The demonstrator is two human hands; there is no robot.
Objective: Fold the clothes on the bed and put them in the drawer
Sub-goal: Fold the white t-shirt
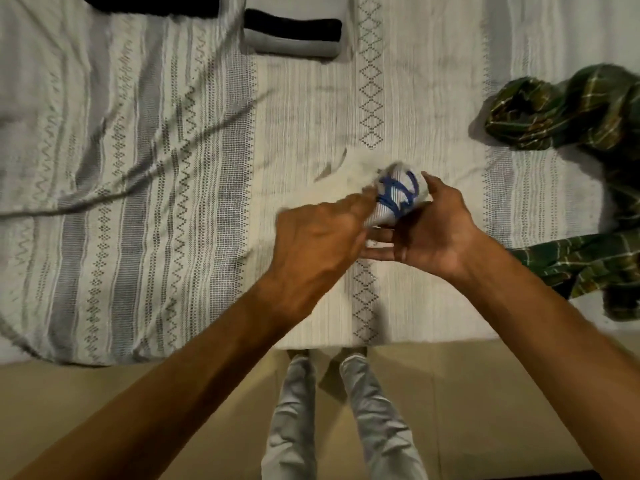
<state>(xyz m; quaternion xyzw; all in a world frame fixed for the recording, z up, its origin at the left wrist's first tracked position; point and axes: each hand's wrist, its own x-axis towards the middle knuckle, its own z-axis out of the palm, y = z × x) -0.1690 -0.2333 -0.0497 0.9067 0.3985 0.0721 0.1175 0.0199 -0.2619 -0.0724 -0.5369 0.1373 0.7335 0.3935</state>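
Both forearms are seen bare, without sleeves; the left hand (318,237) and right hand (436,230) are ungloved, and light grey trousers (346,420) are worn.

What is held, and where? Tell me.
A small rolled white cloth with blue markings: right hand grips its right side, left hand pinches its left end.

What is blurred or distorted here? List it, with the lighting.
Head view: motion blur smears the left hand and the white-and-blue garment that both hands hold; the right hand is sharper. Wide-angle distortion bows the bed edge. Warm, dim light; soft shadows beneath the arms. The green plaid shirt is fairly clear.
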